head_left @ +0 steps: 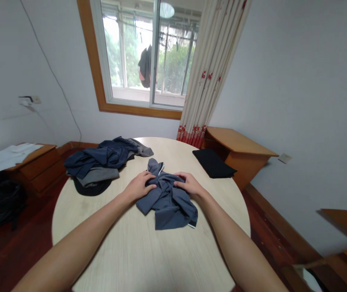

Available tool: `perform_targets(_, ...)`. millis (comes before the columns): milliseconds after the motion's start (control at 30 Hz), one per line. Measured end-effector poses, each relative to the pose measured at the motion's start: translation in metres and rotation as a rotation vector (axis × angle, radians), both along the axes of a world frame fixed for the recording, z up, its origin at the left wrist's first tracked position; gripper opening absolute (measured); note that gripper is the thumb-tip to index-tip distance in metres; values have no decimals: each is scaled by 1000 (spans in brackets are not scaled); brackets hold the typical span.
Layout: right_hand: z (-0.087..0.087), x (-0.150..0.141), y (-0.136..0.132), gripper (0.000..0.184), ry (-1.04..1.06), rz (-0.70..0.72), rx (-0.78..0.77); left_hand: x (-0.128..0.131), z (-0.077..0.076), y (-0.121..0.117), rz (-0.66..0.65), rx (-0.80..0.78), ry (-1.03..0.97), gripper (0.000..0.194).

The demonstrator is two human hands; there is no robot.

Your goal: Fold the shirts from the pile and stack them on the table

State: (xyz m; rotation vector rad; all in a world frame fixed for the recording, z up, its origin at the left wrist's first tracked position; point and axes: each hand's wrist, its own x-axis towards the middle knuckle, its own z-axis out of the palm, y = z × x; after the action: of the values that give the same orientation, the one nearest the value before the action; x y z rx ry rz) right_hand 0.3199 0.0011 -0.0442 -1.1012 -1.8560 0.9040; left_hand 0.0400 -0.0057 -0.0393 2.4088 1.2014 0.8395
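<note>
A crumpled grey-blue garment (167, 202) with a thin white trim lies in the middle of a round pale wooden table (131, 251). My left hand (138, 184) rests on its left side with fingers curled into the cloth. My right hand (188, 184) grips the cloth on the right side, fingers bent and pinching a fold. Both forearms reach in from the bottom of the view.
A heap of dark blue and grey clothes (103, 162) sits at the table's far left. A folded black garment (213, 162) lies at the far right edge. Wooden cabinets (237, 152) stand by the wall, a low one (36, 166) at left, with a window behind.
</note>
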Motion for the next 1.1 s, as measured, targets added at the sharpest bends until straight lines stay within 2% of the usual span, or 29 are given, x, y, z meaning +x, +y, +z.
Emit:
perform_targets(167,0,4,3,29,55,-87,-62,-1,2,0,25,18,56,24)
perform_targets(267,6,9,4,23,92,-108,-94,-1,6,-2,68,28,36,19)
perform_targets(400,23,23,-1,21,237,-193,-77,-9,17,0,226,59,-173,23)
perform_targets(500,35,30,-11,25,373,-230,-62,-18,22,6,272,50,-418,29)
perform_targets(567,41,29,-19,33,394,-138,-123,-20,21,10,257,-19,-567,32)
perform_targets(667,43,19,-27,51,352,140,-301,-16,14,14,226,-168,-718,43)
perform_targets(733,39,13,-25,56,320,227,-354,-11,8,15,222,-252,-758,51)
perform_targets(767,35,11,-23,55,302,201,-338,-9,5,15,220,-283,-763,53)
perform_targets(867,16,8,-11,42,193,-32,-205,-4,-1,13,181,-321,-700,57)
perform_targets(933,4,6,-4,37,102,-132,-156,-2,-4,9,131,-313,-608,59)
perform_targets(1033,-8,-3,-2,42,3,-102,-105,2,-6,1,-10,-313,-465,76)
perform_targets(1100,-11,-10,-4,55,-21,-44,-50,5,-6,-4,-132,-328,-393,87)
